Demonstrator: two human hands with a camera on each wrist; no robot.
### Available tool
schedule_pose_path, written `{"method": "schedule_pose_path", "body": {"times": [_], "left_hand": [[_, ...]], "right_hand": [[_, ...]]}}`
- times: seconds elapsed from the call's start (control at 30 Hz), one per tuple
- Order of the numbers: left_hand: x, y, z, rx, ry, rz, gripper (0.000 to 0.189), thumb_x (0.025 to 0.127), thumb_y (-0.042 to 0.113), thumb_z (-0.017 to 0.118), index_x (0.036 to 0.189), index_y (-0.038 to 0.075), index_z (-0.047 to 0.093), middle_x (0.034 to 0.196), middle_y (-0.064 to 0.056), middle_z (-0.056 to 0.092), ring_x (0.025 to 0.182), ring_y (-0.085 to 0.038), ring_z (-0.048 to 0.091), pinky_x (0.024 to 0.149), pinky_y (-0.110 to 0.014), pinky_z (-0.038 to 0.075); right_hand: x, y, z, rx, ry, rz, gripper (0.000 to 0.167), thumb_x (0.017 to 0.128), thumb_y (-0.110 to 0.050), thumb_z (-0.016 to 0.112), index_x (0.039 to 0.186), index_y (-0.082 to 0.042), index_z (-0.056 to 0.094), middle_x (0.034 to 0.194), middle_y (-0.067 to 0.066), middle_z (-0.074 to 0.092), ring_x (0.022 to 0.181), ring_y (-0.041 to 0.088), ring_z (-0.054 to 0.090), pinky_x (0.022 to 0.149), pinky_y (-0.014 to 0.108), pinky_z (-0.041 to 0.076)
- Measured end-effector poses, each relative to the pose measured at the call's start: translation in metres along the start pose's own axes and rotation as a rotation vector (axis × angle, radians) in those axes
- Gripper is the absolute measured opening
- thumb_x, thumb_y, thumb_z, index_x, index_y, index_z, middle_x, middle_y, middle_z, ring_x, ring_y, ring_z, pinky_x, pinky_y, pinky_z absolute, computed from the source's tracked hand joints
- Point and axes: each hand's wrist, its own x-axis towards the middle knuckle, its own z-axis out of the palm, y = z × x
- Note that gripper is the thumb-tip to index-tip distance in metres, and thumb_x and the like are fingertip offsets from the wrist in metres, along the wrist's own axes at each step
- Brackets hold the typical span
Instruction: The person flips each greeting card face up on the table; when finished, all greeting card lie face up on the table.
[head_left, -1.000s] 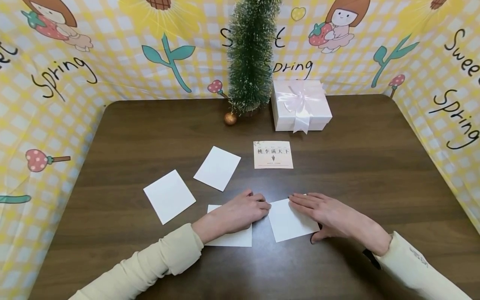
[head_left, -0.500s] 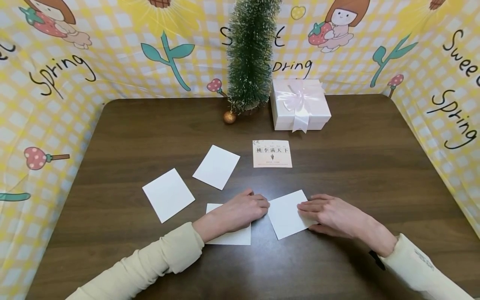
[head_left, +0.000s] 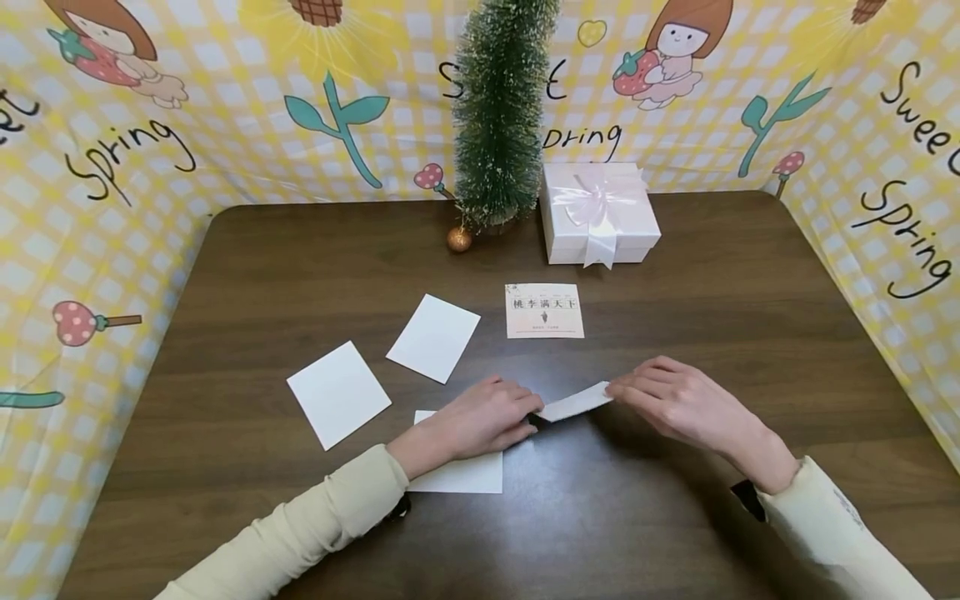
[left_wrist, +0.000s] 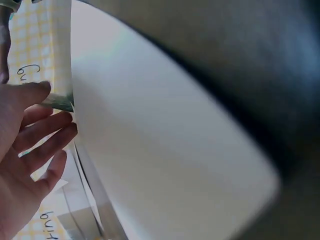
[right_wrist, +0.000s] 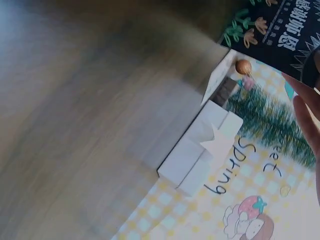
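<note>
My right hand (head_left: 686, 400) pinches the right end of a lifted card (head_left: 576, 401), which stands tilted off the table. From above I see a thin band of its white face; the right wrist view shows its black side with white characters, orange flowers and green leaves. At the card's left corner my left hand (head_left: 483, 417) grips it between thumb and fingertips, largely hidden in the head view. Beneath the left wrist a second white card (head_left: 465, 477) lies on the table, partly covered; it fills much of the left wrist view, blurred.
Two white cards (head_left: 339, 395) (head_left: 433, 338) lie to the left. Behind the hands is a printed card (head_left: 544, 312) with characters. At the table's back stand a small tinsel tree (head_left: 501, 125), a copper bauble (head_left: 459, 239) and a white ribboned box (head_left: 600, 212).
The card lay flat under the right hand, which slid to its right side. Now the right hand is higher and the card's near edge has come up off the table. The left hand stayed at its corner.
</note>
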Motion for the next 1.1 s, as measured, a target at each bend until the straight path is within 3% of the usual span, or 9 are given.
{"method": "schedule_pose_path", "body": {"times": [0.17, 0.3, 0.43, 0.53, 0.7, 0.77, 0.97, 1.1], "left_hand": [[0.004, 0.0, 0.002, -0.069, 0.165, -0.06, 0.008, 0.093, 0.016, 0.065, 0.087, 0.011, 0.063, 0.077, 0.005, 0.064, 0.072, -0.011, 0.062, 0.074, -0.035, 0.049], [0.004, -0.001, -0.002, -0.112, 0.24, -0.117, 0.017, 0.093, 0.011, 0.063, 0.077, 0.013, 0.057, 0.068, 0.006, 0.059, 0.06, -0.008, 0.055, 0.067, -0.035, 0.049], [0.003, -0.002, -0.006, -0.185, 0.238, -0.185, 0.02, 0.094, 0.011, 0.063, 0.075, 0.013, 0.056, 0.067, 0.005, 0.06, 0.058, -0.007, 0.052, 0.06, -0.029, 0.048], [0.001, -0.003, -0.007, -0.256, 0.234, -0.224, 0.013, 0.093, 0.01, 0.064, 0.08, 0.011, 0.062, 0.072, 0.002, 0.067, 0.063, -0.009, 0.061, 0.06, -0.024, 0.049], [-0.002, -0.003, -0.012, -0.365, 0.261, -0.267, 0.008, 0.092, 0.009, 0.065, 0.085, 0.007, 0.067, 0.082, -0.003, 0.072, 0.072, -0.012, 0.068, 0.063, -0.02, 0.05], [-0.002, -0.003, -0.014, -0.408, 0.276, -0.279, 0.009, 0.092, 0.009, 0.066, 0.084, 0.006, 0.066, 0.081, -0.005, 0.072, 0.071, -0.012, 0.067, 0.061, -0.018, 0.049], [-0.001, -0.005, -0.018, -0.506, 0.282, -0.327, 0.01, 0.093, 0.01, 0.065, 0.083, 0.007, 0.066, 0.08, -0.005, 0.072, 0.067, -0.01, 0.063, 0.06, -0.018, 0.049], [0.0, -0.006, -0.019, -0.559, 0.275, -0.382, 0.008, 0.092, 0.014, 0.067, 0.09, 0.007, 0.063, 0.084, -0.005, 0.071, 0.07, -0.012, 0.064, 0.062, -0.021, 0.05]], "right_hand": [[0.011, 0.009, 0.003, 0.044, 0.054, 0.086, 0.042, 0.106, -0.017, 0.031, 0.103, -0.002, 0.07, 0.094, 0.003, 0.073, 0.082, 0.016, 0.067, 0.081, 0.034, 0.048], [0.021, 0.014, 0.005, 0.119, 0.093, 0.165, 0.036, 0.105, -0.021, 0.039, 0.101, -0.004, 0.07, 0.092, 0.002, 0.073, 0.081, 0.015, 0.068, 0.078, 0.034, 0.049], [0.028, 0.017, 0.008, 0.237, 0.128, 0.26, 0.012, 0.094, -0.01, 0.063, 0.101, -0.006, 0.072, 0.091, 0.0, 0.073, 0.08, 0.014, 0.067, 0.076, 0.032, 0.048], [0.031, 0.017, 0.011, 0.34, 0.139, 0.369, 0.022, 0.084, -0.002, 0.072, 0.105, -0.007, 0.072, 0.098, 0.0, 0.073, 0.085, 0.014, 0.066, 0.08, 0.028, 0.048], [0.032, 0.012, 0.017, 0.513, 0.157, 0.609, 0.042, 0.083, -0.003, 0.075, 0.122, -0.007, 0.062, 0.11, 0.005, 0.071, 0.094, 0.014, 0.066, 0.085, 0.024, 0.048], [0.032, 0.009, 0.021, 0.566, 0.171, 0.691, 0.046, 0.083, -0.003, 0.076, 0.125, -0.007, 0.06, 0.104, 0.005, 0.072, 0.089, 0.012, 0.065, 0.083, 0.023, 0.049], [0.031, 0.003, 0.03, 0.703, 0.204, 0.816, 0.014, 0.084, -0.001, 0.074, 0.094, -0.008, 0.066, 0.082, -0.001, 0.068, 0.076, 0.009, 0.061, 0.077, 0.022, 0.049], [0.032, -0.001, 0.029, 0.786, 0.223, 0.882, 0.009, 0.086, -0.001, 0.071, 0.084, -0.009, 0.066, 0.08, -0.003, 0.064, 0.074, 0.009, 0.059, 0.07, 0.022, 0.046]]}}
